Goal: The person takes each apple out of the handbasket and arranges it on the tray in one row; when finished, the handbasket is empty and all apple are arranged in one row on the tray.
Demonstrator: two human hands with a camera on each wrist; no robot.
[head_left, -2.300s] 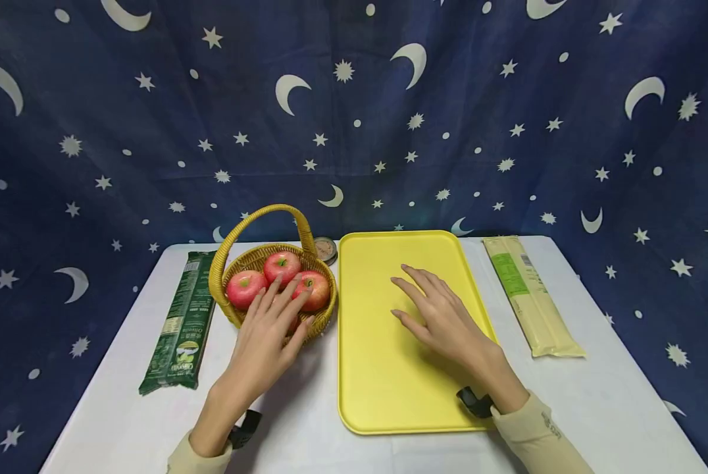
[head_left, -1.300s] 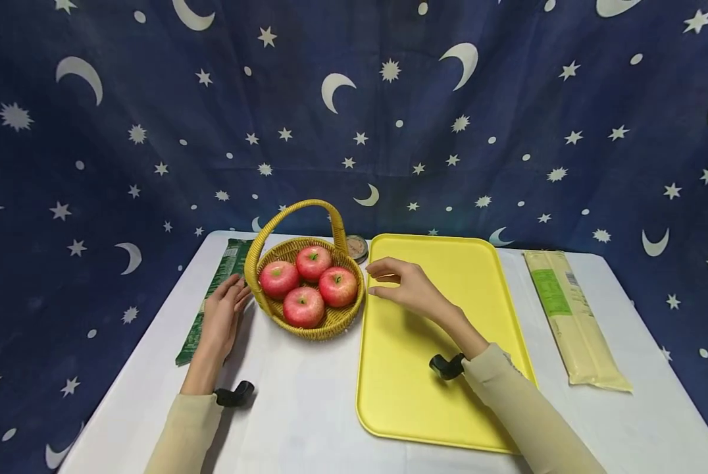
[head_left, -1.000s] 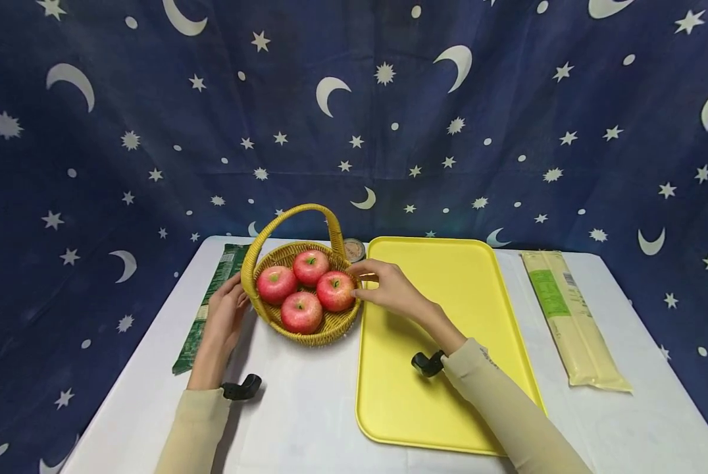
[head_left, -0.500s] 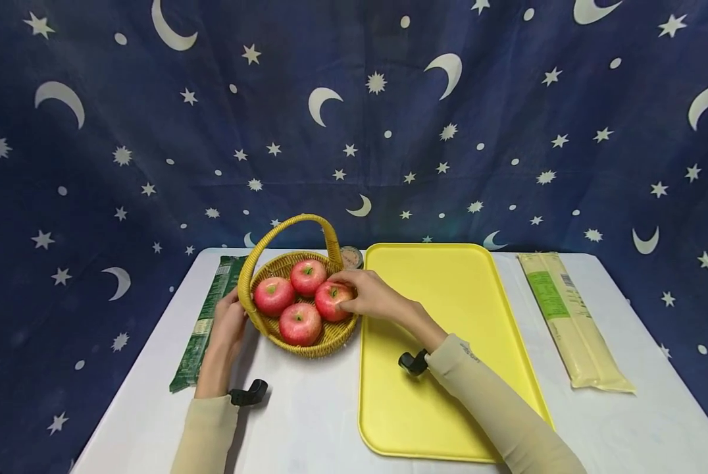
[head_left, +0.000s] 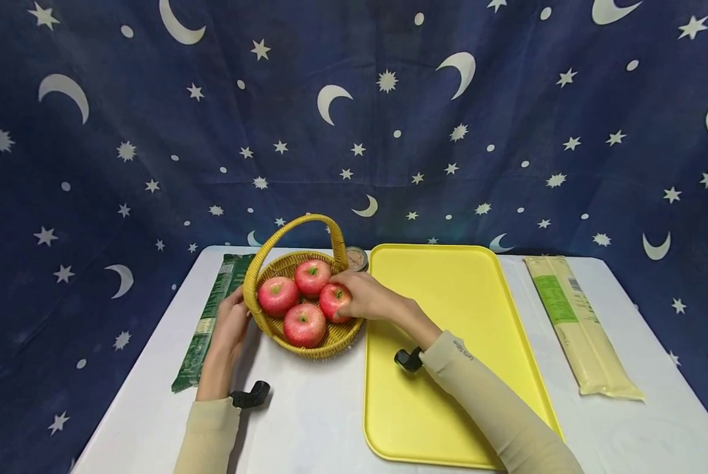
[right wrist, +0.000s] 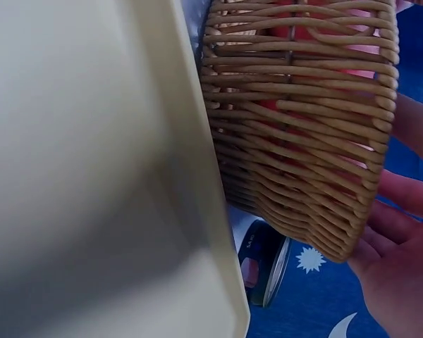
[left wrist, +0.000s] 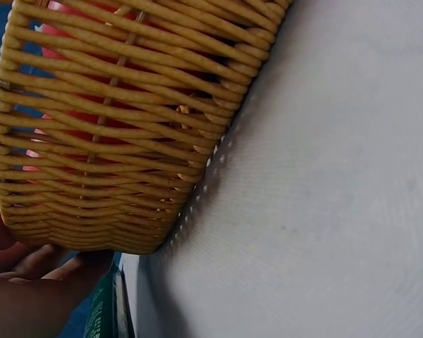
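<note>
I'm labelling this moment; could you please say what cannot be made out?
Head: part of one apple, hidden by the right hand.
Head: print on the tin, too small to read.
Left wrist: green packet, partly cut off by the bottom edge.
Right wrist: contents of the basket, mostly hidden by weave.

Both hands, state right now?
Left hand: touching the basket's left side; whether it grips cannot be told.
Right hand: closed, holding the rightmost apple, inside the basket.

- Right apple (head_left: 333, 303): right side hidden by the right hand (head_left: 366, 296).
- Green packet (head_left: 204, 328): partly behind the left hand (head_left: 229, 324).
- Tin (head_left: 356, 258): lid print too small to read.
</note>
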